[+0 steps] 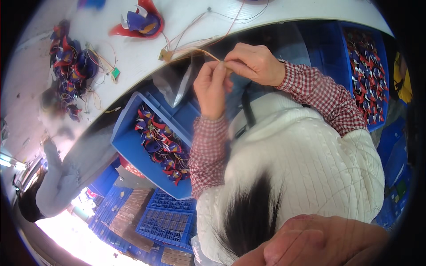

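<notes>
Between the fingers: wire. Left, on the table near its edge: circuit board. Left and beyond, on the table: single figure. Far left, on the table: heap of figures. Left and nearer the body: bin containing figures; past it, crates. Far right: second bin, also containing figures.

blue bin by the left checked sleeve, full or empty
Partly filled: the blue bin holds a heap of red and purple pieces, with bare inner wall showing beside them; depth cannot be told.
</notes>
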Motion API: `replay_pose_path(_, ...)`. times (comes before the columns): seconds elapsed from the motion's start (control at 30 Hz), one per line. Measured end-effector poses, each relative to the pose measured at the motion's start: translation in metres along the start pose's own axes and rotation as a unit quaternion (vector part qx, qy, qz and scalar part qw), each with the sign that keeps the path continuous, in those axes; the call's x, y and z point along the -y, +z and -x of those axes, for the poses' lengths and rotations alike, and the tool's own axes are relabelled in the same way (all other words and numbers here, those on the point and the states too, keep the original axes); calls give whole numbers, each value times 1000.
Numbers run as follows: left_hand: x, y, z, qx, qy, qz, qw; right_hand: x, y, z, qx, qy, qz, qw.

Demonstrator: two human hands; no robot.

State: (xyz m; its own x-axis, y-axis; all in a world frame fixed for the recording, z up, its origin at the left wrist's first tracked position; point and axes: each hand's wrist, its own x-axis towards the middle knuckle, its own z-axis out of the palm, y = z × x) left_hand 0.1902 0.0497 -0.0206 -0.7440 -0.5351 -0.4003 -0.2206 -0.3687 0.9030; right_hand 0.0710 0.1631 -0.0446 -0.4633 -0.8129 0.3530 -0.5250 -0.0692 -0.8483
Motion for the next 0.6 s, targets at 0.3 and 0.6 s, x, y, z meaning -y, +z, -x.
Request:
replay_pose_path(0.3, 1, 2, -7, -18, -5, -39, 999, -58, 35, 23, 28, 193, -158, 968)
replay_pose_path(0.6, -1, -24, 5, -142, 347, -500, 780, -100, 119, -32, 151, 74, -83, 982)
